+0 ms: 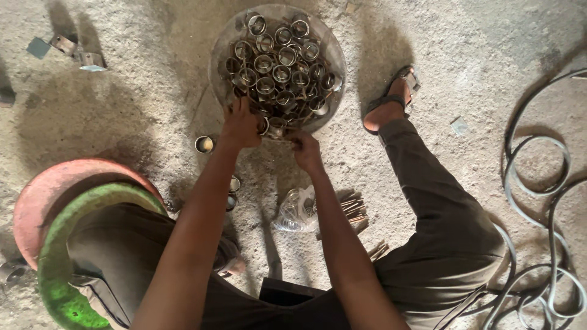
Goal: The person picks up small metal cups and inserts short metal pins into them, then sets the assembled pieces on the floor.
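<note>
Head view: at upper centre, a shallow metal pan (218,67) heaped with short metal rings (281,73). Left hand (240,125) and right hand (304,150) pinch rings at its near edge. Rings look rigid, light, slippery; grip the rim.

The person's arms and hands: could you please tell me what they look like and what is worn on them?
Both arms are bare along the whole length in view, with no sleeves showing. The left hand and right hand wear no gloves, and no watch, bracelet or ring can be made out. The arms look lean and long. Further down, the person wears dark olive trousers and a sandal.
</note>
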